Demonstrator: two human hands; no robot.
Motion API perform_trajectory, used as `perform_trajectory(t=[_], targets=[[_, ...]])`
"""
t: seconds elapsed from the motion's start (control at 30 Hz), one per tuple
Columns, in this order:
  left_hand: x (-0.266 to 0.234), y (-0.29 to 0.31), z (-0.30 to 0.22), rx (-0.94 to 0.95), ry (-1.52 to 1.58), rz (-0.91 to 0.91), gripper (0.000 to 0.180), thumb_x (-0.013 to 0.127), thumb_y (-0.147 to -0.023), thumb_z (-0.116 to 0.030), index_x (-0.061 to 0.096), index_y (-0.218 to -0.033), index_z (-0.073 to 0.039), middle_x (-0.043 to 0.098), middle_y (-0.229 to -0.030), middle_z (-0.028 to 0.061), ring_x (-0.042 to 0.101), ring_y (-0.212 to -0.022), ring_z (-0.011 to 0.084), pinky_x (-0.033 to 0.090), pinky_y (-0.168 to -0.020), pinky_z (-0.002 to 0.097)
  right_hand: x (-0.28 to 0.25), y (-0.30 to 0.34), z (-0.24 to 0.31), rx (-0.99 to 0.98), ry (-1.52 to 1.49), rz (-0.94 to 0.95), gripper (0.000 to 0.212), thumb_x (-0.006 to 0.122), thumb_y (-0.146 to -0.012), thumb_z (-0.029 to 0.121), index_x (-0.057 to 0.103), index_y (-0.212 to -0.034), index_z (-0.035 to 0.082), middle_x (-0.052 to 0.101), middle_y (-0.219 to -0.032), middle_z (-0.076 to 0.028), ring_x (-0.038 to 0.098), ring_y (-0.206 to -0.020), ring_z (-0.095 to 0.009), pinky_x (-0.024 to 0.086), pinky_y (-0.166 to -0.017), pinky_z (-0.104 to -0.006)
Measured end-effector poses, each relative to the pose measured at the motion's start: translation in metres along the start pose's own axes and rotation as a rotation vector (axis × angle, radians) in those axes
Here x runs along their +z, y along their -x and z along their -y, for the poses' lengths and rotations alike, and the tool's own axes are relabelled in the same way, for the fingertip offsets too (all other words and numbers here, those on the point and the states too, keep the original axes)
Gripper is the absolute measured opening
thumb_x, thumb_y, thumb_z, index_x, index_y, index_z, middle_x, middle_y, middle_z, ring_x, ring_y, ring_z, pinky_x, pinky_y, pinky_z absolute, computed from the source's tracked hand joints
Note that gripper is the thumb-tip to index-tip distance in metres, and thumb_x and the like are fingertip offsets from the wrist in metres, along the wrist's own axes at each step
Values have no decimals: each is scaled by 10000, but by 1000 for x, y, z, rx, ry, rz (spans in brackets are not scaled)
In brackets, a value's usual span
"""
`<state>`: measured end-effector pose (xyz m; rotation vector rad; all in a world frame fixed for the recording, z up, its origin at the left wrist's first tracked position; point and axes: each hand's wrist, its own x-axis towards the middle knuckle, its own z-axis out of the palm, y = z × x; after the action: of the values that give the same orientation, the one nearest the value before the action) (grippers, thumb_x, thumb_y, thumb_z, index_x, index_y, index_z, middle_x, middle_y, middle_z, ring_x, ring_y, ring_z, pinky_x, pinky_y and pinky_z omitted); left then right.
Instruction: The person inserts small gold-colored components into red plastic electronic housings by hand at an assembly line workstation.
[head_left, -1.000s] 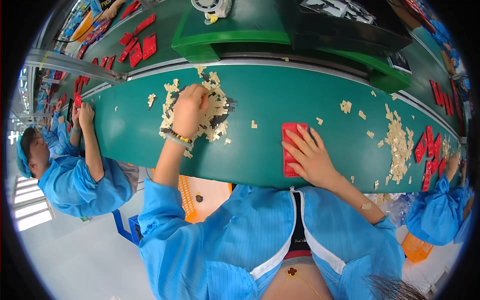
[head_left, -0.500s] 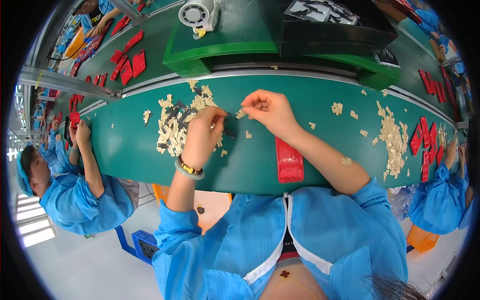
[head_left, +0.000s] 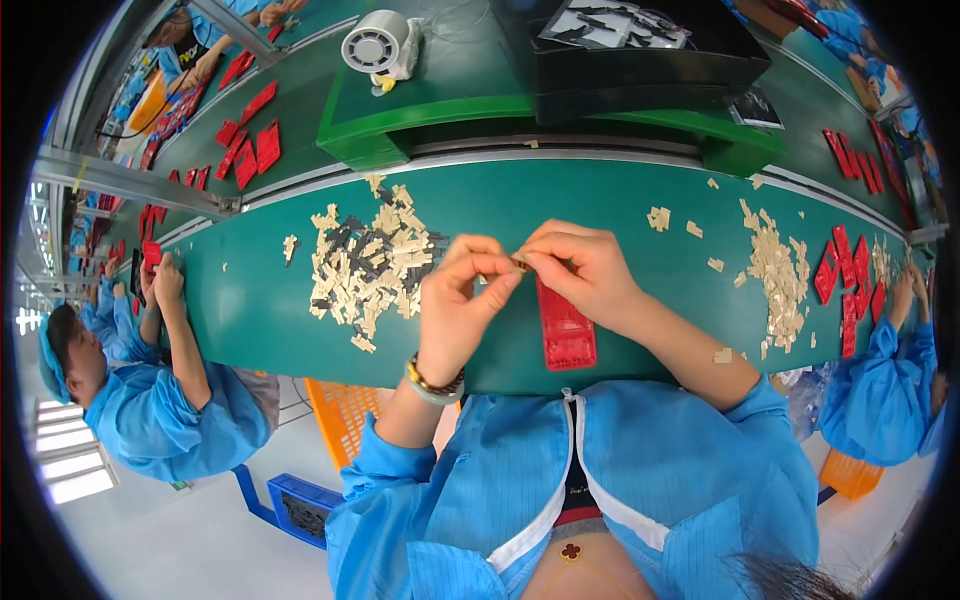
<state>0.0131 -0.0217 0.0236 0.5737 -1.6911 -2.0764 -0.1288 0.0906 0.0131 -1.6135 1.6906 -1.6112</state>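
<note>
My left hand and my right hand meet fingertip to fingertip over the near middle of the green bench. Both are closed in a pinch around one small piece, mostly hidden by the fingers; its exact shape does not show. Under my right hand lies a red plastic casing with its far end covered. Left of my left hand spreads a loose pile of small beige stepped pieces, with dark grey pieces mixed among them.
Another beige heap lies at the right, beside several red casings. A green raised shelf carries a small white fan and a black box. Co-workers in blue sit at left and right.
My left hand has left the mixed pile, moving right and nearer to me. My right hand has come down and right, and the fingertips, apart before, now meet. The view has shifted slightly.
</note>
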Motion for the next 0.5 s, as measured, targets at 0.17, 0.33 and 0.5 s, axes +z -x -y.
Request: perform_trajectory(t=[0.17, 0.33, 0.5], targets=[[11, -2, -10, 672, -454, 154, 143, 755, -664, 20, 674, -777, -12, 694, -943, 70, 626, -884, 245, 498, -792, 340, -40, 29, -4, 496, -121, 18, 58, 632, -821, -21, 631, -870, 11, 599, -801, -31, 570, -729, -59, 448, -622, -197], [21, -14, -4, 762, -703, 111, 204, 759, -665, 13, 661, -841, -21, 677, -874, 88, 627, -820, 256, 508, -709, 334, -81, 53, -15, 497, 134, -116, 127, 687, -801, 62, 592, -882, 36, 552, -836, -10, 469, -614, -79, 399, -561, -228], [20, -17, -7, 1069, -840, 122, 233, 725, -633, -6, 644, -851, -18, 658, -868, 91, 622, -806, 258, 514, -710, 349, -57, 3, 26, 241, -167, 297, 145, 711, -771, 24, 579, -832, 24, 527, -774, -6, 455, -636, -57, 381, -551, -219]])
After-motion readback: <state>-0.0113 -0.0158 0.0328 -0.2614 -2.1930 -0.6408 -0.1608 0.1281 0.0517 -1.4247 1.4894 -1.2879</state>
